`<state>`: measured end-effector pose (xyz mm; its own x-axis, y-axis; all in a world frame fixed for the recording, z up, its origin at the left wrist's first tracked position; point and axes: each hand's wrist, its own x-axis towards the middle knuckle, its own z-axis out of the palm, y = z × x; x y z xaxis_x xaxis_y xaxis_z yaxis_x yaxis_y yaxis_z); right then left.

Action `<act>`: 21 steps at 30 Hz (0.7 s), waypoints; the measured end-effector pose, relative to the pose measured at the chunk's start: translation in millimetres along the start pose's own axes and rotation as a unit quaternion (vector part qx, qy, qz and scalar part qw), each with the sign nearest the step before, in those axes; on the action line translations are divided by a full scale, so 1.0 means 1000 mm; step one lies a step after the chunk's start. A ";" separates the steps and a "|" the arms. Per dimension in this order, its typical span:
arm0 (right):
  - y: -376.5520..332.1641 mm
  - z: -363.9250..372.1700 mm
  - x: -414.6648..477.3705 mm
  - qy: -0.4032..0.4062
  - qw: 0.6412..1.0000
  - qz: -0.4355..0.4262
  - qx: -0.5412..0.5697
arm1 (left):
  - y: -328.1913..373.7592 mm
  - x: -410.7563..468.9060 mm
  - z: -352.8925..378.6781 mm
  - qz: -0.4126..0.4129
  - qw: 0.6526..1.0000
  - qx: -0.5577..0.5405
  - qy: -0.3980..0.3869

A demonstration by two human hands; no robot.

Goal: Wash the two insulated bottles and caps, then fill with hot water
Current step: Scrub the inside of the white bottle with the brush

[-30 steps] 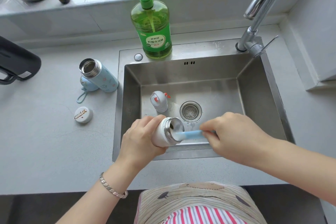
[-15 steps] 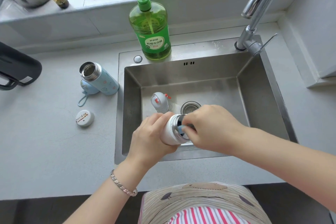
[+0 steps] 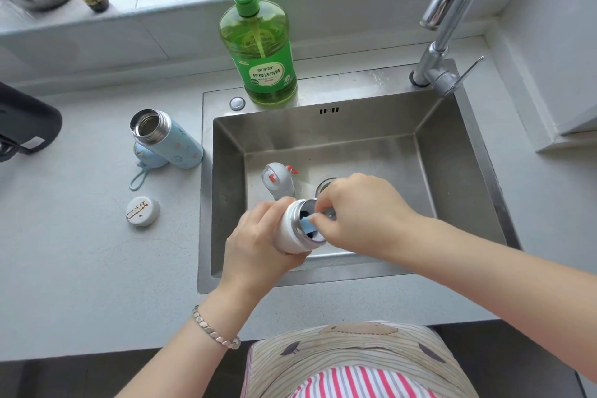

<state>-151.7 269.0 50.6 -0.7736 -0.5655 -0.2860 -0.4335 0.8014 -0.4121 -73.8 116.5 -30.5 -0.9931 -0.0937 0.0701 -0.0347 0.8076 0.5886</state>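
While the left hand (image 3: 258, 247) grips the white bottle (image 3: 288, 236), tilted over the sink's (image 3: 452, 178) near edge, the right hand (image 3: 363, 210) pinches a blue scrubber (image 3: 309, 227) pushed into the bottle's steel mouth. Just beyond, a grey cap (image 3: 277, 180) stands in the sink. On the tabletop (image 3: 80, 262) to the left lies a white cap (image 3: 142, 211), and farther back the blue bottle (image 3: 172, 142) stands open.

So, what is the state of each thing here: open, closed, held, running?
White insulated bottle, uncapped, held sideways over the steel sink.
Light blue patterned bottle, uncapped, on the counter.
White round cap, off, on the counter.
Grey cap, off, in the sink.
Chrome faucet, not running.
Left hand, grips the white bottle.
Right hand, pinches a blue strip at its mouth.
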 end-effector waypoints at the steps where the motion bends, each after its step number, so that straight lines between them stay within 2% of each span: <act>1: 0.003 0.000 0.002 0.014 1.000 0.010 0.023 | 0.000 -0.001 0.000 0.004 1.000 0.004 -0.007; 4: 0.015 0.005 -0.003 0.035 0.999 0.036 0.009 | -0.002 0.002 -0.002 0.022 0.999 0.046 0.005; 6: 0.015 0.009 -0.008 0.026 0.999 0.014 -0.015 | -0.002 0.006 -0.002 0.039 0.996 0.082 0.004; 8: 0.014 0.011 -0.011 0.010 1.000 -0.012 0.005 | -0.001 0.008 0.002 0.058 0.992 0.110 -0.015; 9: 0.016 0.009 -0.009 0.003 0.999 0.001 0.037 | -0.001 0.008 0.004 0.057 0.992 0.113 -0.024; 11: 0.028 0.001 -0.005 0.004 0.991 0.062 0.119 | -0.006 0.008 0.005 0.038 0.993 0.105 -0.029; 13: 0.039 -0.003 -0.006 0.023 0.986 0.095 0.137 | -0.014 0.009 0.003 0.036 0.994 0.101 -0.017; 16: 0.034 0.007 -0.011 0.017 0.996 0.064 0.064 | -0.012 0.012 0.002 0.059 0.993 0.100 0.005; 18: 0.026 0.010 -0.009 0.004 0.996 0.043 0.082 | -0.006 0.014 0.004 0.067 0.993 0.099 -0.001; 21: 0.034 -0.005 -0.006 0.014 0.989 0.062 0.130 | -0.012 0.015 0.003 -0.001 0.999 0.050 -0.015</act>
<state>-164.5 300.4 42.8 -0.8269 -0.4580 -0.3262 -0.2036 0.7846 -0.5856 -88.9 107.2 -38.9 -0.9959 -0.0790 0.0451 -0.0455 0.8622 0.5045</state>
